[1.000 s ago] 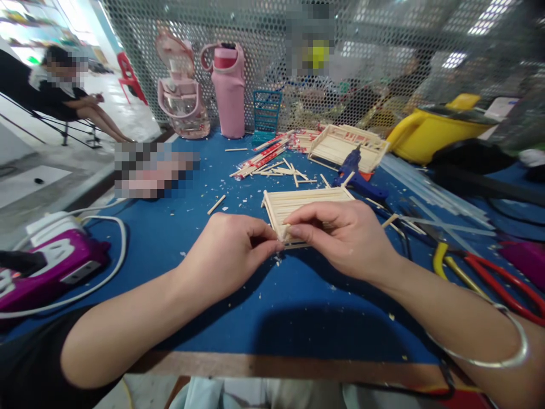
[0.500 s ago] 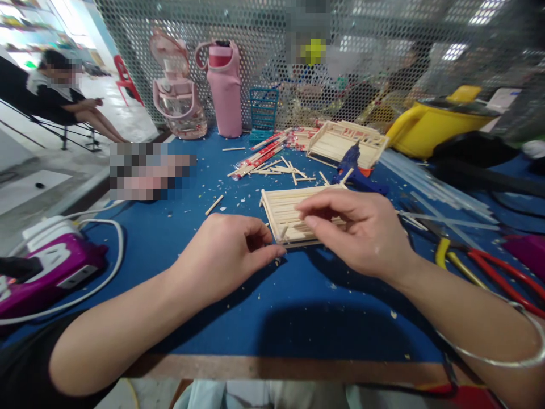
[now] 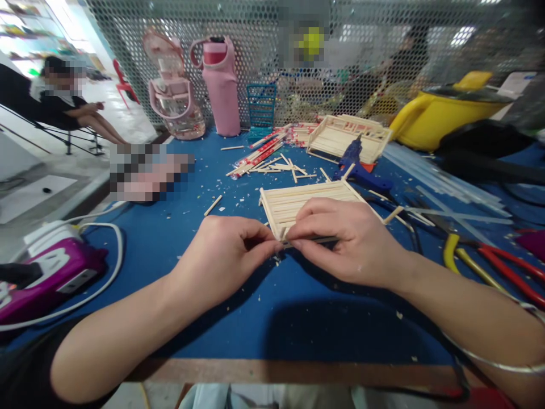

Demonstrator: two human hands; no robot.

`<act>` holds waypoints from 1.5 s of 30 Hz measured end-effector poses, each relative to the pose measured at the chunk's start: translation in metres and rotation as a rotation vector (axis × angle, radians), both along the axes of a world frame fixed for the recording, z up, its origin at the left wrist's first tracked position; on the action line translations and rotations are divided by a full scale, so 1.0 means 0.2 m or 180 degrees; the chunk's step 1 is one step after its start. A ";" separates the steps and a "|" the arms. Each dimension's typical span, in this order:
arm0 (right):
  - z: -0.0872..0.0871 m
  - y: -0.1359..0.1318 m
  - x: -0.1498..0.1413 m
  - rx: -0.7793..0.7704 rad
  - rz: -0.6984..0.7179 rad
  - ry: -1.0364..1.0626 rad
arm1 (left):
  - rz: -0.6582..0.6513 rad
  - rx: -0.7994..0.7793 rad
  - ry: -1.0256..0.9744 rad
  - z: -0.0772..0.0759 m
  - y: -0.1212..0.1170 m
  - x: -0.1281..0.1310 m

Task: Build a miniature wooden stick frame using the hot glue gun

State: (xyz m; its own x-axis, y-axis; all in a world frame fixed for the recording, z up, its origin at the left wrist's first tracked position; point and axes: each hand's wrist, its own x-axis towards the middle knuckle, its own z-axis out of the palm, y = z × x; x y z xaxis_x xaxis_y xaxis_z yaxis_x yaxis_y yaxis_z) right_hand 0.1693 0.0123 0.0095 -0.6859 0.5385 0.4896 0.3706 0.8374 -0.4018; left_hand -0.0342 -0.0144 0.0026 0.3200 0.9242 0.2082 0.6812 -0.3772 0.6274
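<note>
A small panel of pale wooden sticks (image 3: 293, 200) lies on the blue work surface, with short posts sticking up at its corners. My left hand (image 3: 232, 244) is closed, its thumb and forefinger pinching the panel's near left corner by a short post. Right beside it, my right hand (image 3: 344, 241) is closed too, fingertips together at the same corner and front edge. Whatever lies between the right fingertips is hidden. Behind the panel rests a blue glue gun (image 3: 353, 162). Several loose sticks (image 3: 293, 167) are scattered beyond the panel.
A tray-like stick structure (image 3: 327, 139), red-and-white stick packets (image 3: 266, 149) and a yellow pot (image 3: 443, 116) stand at the back. Clear glue sticks (image 3: 447, 179) and red-handled pliers (image 3: 506, 270) lie right. A purple power strip (image 3: 63, 272) sits left, pink bottles (image 3: 221, 91) behind.
My right hand has moved left and down from above the panel to its near left corner, its fingers closing together. My left hand stays at that corner.
</note>
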 end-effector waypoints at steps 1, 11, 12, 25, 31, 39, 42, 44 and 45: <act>0.00 0.00 0.00 0.0020 0.0019 -0.0036 | -0.0003 -0.0015 -0.0002 0.00 0.00 0.00; 0.01 0.00 0.00 0.0464 0.0025 -0.0434 | -0.0059 0.0042 -0.0017 0.00 0.00 0.00; 0.00 0.01 0.01 0.0502 0.0031 -0.0446 | -0.0063 0.0037 -0.0018 0.00 0.00 0.00; -0.02 0.00 0.01 0.0158 -0.0084 0.0208 | -0.0051 -0.0119 -0.0561 0.04 0.00 0.01; -0.02 0.00 0.00 0.0113 -0.0097 0.0214 | -0.0201 -0.0056 -0.0515 0.02 0.02 0.01; -0.02 0.01 -0.01 0.0166 0.0027 0.0042 | -0.0370 0.0226 -0.0370 0.02 0.02 0.00; -0.02 0.01 -0.01 0.0170 0.0033 0.0048 | -0.0393 0.0190 -0.0393 0.01 0.02 0.00; -0.01 0.01 0.00 0.0129 -0.0024 0.0096 | -0.0389 0.0092 -0.0450 0.01 0.02 0.00; -0.01 0.00 0.00 0.0082 -0.0080 0.0157 | -0.0366 -0.0015 -0.0500 0.01 0.02 -0.01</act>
